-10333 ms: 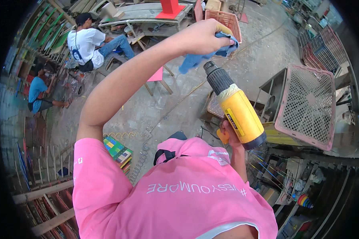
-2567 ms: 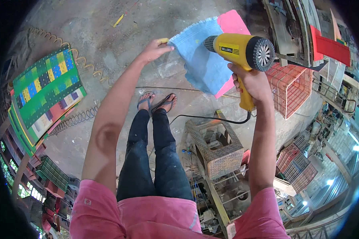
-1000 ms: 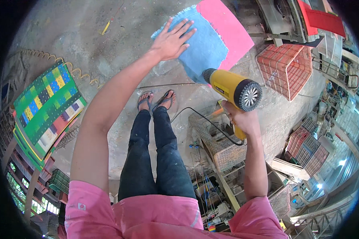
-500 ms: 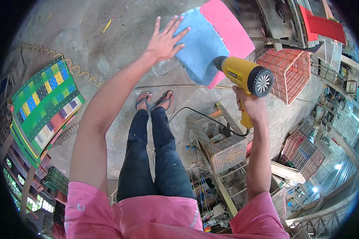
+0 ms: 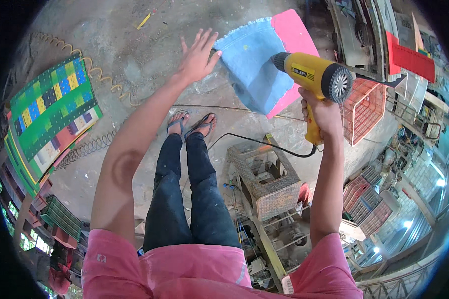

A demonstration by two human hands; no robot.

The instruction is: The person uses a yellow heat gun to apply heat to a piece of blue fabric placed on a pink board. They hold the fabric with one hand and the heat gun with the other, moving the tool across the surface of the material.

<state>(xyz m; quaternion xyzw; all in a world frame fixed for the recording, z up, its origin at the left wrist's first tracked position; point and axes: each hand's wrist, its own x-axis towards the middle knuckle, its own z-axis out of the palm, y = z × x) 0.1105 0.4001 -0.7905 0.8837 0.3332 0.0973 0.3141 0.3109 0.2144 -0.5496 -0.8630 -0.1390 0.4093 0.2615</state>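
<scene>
My right hand (image 5: 324,112) is wrapped round the handle of a yellow heat gun (image 5: 312,72). Its dark nozzle points left, above a light blue denim piece (image 5: 257,65). A black cord (image 5: 264,141) runs from the bottom of the handle. The denim has a frayed edge and overlaps a pink sheet (image 5: 297,35), which shows along its right side and lower corner. With fingers spread and nothing held, my left hand (image 5: 198,59) is beside the denim's left edge; whether the thumb side touches it I cannot tell.
An orange plastic crate (image 5: 368,107) stands on the right, below machinery with a red strap (image 5: 413,62). A worn stool-like frame (image 5: 272,192) is right of my legs. Patterned green sheets (image 5: 55,107) are stacked at left, near a coiled yellow hose (image 5: 92,70).
My left hand has shifted left and off the denim. The heat gun has moved slightly right, still held. The denim and pink sheet appear lower, as the whole view has shifted.
</scene>
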